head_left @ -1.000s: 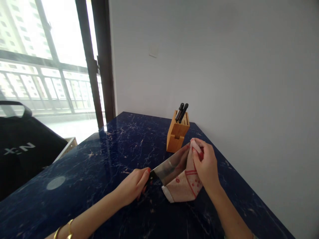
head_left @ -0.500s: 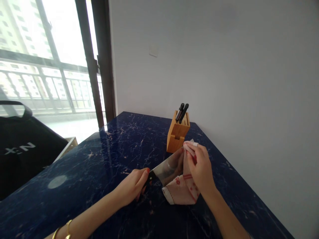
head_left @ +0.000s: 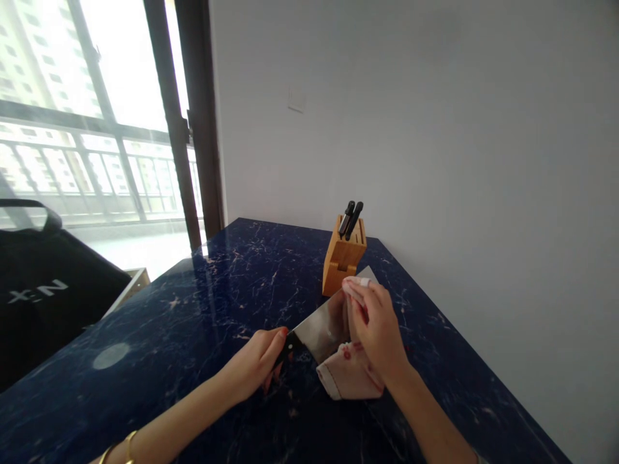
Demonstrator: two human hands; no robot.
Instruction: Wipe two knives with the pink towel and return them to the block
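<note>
A cleaver (head_left: 323, 327) with a broad shiny blade and black handle is held out over the table, its tip pointing up and to the right. My left hand (head_left: 258, 359) is closed round the handle. In my right hand (head_left: 380, 325) is a pale pink cloth (head_left: 349, 374) with red marks, pinched over the upper edge of the blade. The cloth's lower part hangs in front of the blade and hides some of it. Just behind the blade stands a wooden knife block (head_left: 337, 267), with two black-handled tools (head_left: 351, 220) in its slots.
The dark blue marbled table (head_left: 232, 283) meets a grey wall (head_left: 411, 129) on its right. A round pale spot (head_left: 111, 356) marks the table at left. Beyond the left edge lie a black bag (head_left: 53, 296) and a large window (head_left: 97, 148).
My right hand has slid the cloth down the blade toward the handle, to the left, baring more of the tip. My left hand has hardly moved.
</note>
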